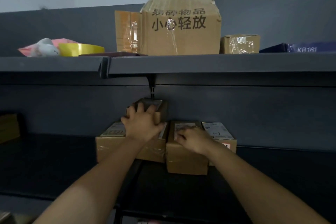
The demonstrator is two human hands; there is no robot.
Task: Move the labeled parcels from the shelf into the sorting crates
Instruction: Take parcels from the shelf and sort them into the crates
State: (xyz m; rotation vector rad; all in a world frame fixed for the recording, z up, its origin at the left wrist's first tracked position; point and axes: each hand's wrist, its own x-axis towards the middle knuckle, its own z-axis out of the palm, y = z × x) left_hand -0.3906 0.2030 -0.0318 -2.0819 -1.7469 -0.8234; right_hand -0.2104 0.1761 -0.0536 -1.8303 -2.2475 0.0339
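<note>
Upper shelf (200,62): large carton (181,27) printed "小心轻放"; blue box (305,48) marked "KB161". Lower shelf: brown taped parcels with white labels. Left hand (143,125) grip closed around small parcel (154,109) stacked atop another; right hand (194,140) rests flat, unclasped, on middle parcel (185,158).

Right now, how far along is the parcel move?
Done: nothing visible; no crates in view. In hand: left hand clasps the small box stacked on the left parcel; right hand rests on the middle parcel, grip unclear. Left: those, the right parcel, and the big box on the top shelf.
</note>
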